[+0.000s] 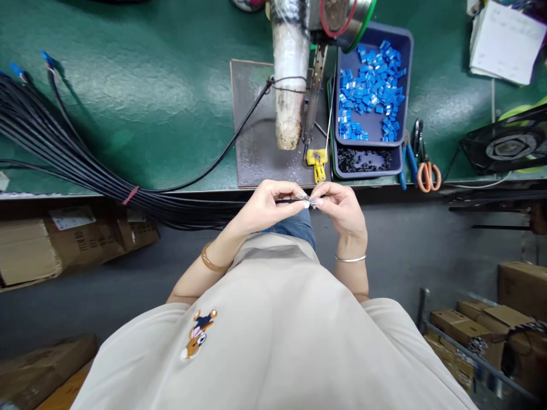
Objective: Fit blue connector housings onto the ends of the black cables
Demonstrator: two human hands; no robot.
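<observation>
Both hands meet just in front of the bench edge, fingertips almost touching. My left hand (277, 202) pinches a black cable (284, 200) close to its end. From that end, small coloured wires (313, 203) stick out, with a bluish tint. Thumb and forefinger of my right hand (339, 206) are closed on these wire tips; the finest detail there is too small to make out. A thick bundle of black cables (171, 208), tied with a reddish band (130, 195), runs along the bench edge to the left of my left hand.
Ahead, a white-wrapped nozzle (286, 102) hangs over a dark board (252, 154), beside a yellow clip (317, 162). A tray (371, 139) of blue connectors overlaps one with black pieces (363, 161). Blue-handled pliers (409, 165), orange-handled scissors (428, 175) and a fan (508, 142) lie right.
</observation>
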